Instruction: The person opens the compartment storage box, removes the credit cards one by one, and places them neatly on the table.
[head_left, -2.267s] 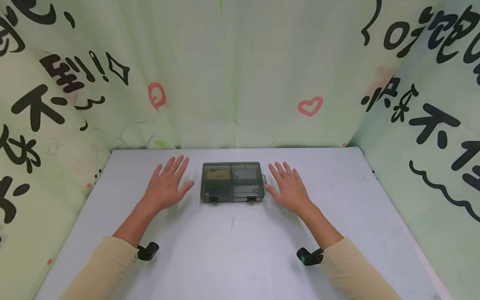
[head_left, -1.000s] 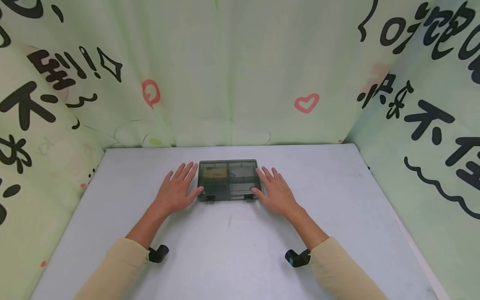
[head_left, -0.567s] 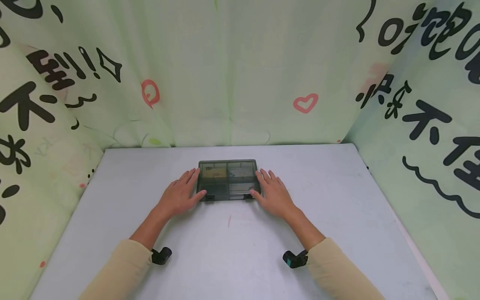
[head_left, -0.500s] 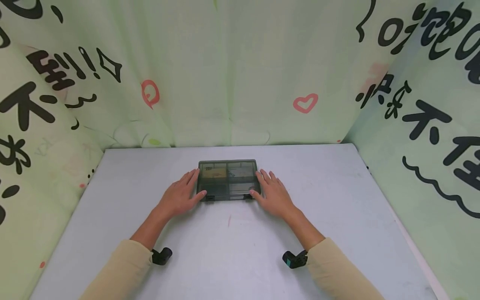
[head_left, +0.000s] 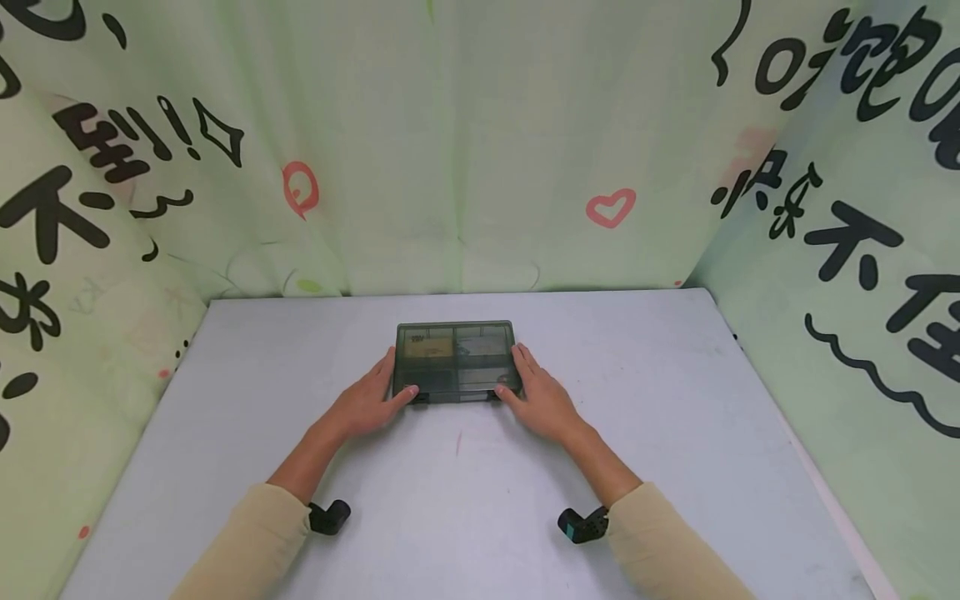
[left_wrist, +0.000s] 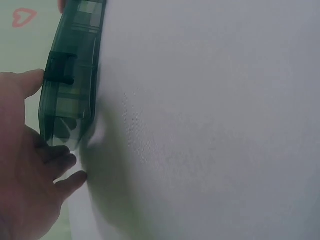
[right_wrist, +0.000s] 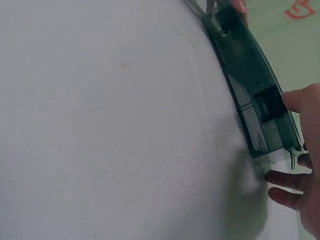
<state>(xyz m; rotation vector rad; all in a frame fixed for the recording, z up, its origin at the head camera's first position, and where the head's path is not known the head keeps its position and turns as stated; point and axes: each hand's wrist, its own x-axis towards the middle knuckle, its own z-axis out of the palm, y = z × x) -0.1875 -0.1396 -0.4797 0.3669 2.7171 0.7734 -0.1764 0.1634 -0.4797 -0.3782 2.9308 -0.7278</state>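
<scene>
A dark translucent plastic compartment box [head_left: 459,362] lies on the white table, its lid down. Something yellowish [head_left: 430,347] shows through the lid in the back left compartment. My left hand [head_left: 367,402] holds the left end, fingers along the side and thumb over the front corner. In the left wrist view, that thumb is beside a black latch [left_wrist: 61,67]. At the opposite end, my right hand [head_left: 545,403] grips the box between thumb and fingers. The right wrist view has its thumb right by the other latch [right_wrist: 270,104], with the lower fingers spread below the box's end.
The white table [head_left: 457,500] spreads out on all sides of the box. Behind it and at both sides hang pale green curtains [head_left: 457,150] with black lettering. Small black cameras [head_left: 330,517] sit on both wrists.
Both hands have come inward from either side of the box to its two ends. Their fingers have closed in along its sides, and the thumbs now lie at the front edge.
</scene>
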